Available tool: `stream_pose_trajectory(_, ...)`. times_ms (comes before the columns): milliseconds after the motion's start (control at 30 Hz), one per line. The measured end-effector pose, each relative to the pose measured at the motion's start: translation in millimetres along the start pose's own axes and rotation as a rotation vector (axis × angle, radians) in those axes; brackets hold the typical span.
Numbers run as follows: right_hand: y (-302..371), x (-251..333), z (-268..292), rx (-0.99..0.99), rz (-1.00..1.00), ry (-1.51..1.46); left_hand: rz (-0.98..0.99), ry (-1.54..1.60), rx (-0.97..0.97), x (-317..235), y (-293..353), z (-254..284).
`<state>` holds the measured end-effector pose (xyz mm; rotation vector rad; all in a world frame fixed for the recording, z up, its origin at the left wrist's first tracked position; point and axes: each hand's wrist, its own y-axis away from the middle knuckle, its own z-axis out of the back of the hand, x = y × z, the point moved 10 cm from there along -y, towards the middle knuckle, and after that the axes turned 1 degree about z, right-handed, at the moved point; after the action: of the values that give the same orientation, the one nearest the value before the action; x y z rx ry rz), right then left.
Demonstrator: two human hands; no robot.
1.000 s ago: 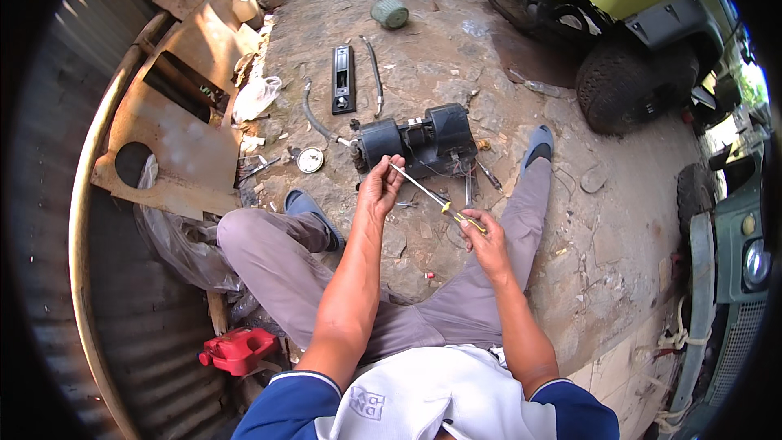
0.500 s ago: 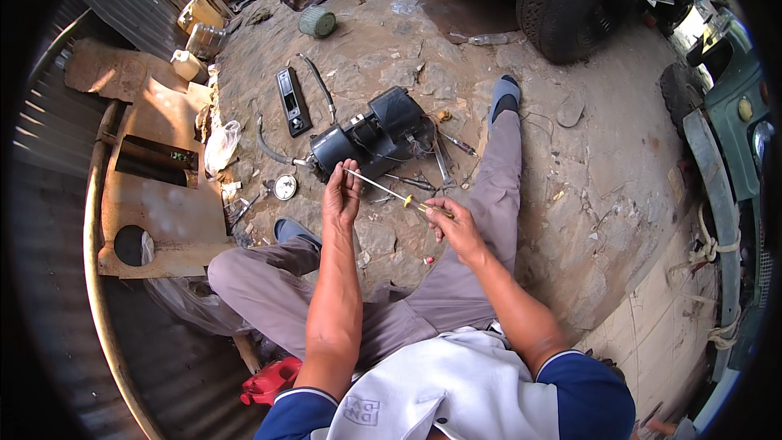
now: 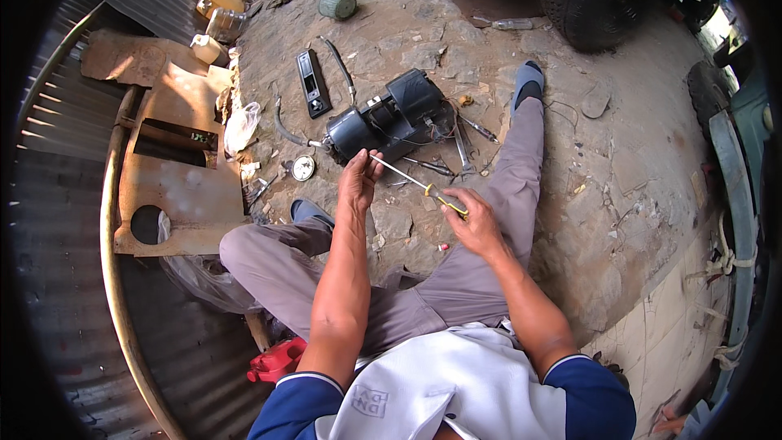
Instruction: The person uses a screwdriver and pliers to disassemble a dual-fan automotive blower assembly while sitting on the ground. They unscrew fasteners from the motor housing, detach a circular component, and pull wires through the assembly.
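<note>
A screwdriver (image 3: 443,197) with a yellow-and-dark handle and a long metal shaft slants up to the left above my lap. My right hand (image 3: 476,224) is closed round its handle. At the shaft's tip the fingers of my left hand (image 3: 357,182) are pinched together; what lies between them is too small to make out. Just beyond my left hand, a black motor-like unit (image 3: 349,132) with two rounded housings rests on the ground. Loose wires show at its right end, and a dark hose (image 3: 287,129) runs from its left end.
A black rectangular panel (image 3: 313,84) lies beyond the unit. Pliers (image 3: 430,166) and a wrench (image 3: 464,149) lie to its right, a round gauge-like disc (image 3: 303,167) to its left. A rusty metal sheet (image 3: 175,204) stands at left. A vehicle tyre (image 3: 599,0) is at far right.
My right hand has shifted its grip on the screwdriver handle. The fingers of my left hand have curled closer around the tip. The whole view has shifted slightly.
</note>
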<state>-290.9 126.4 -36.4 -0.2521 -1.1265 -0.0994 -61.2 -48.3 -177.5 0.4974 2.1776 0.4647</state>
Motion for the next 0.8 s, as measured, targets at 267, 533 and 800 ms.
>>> stream_pose_trajectory(267,-0.8,-8.1,-5.2,-0.025,-0.002,-0.059,0.038,0.046,0.051,0.8,0.4,0.3)
stream_pose_trajectory(533,3.0,-39.6,-19.1,0.065,-0.342,-0.202,0.012,0.06,0.057,-0.1,1.7,-6.2)
stream_pose_trajectory(800,-8.1,-28.0,-15.4,0.118,-0.344,0.083,0.092,0.14,0.028,31.8,-30.3,-45.5)
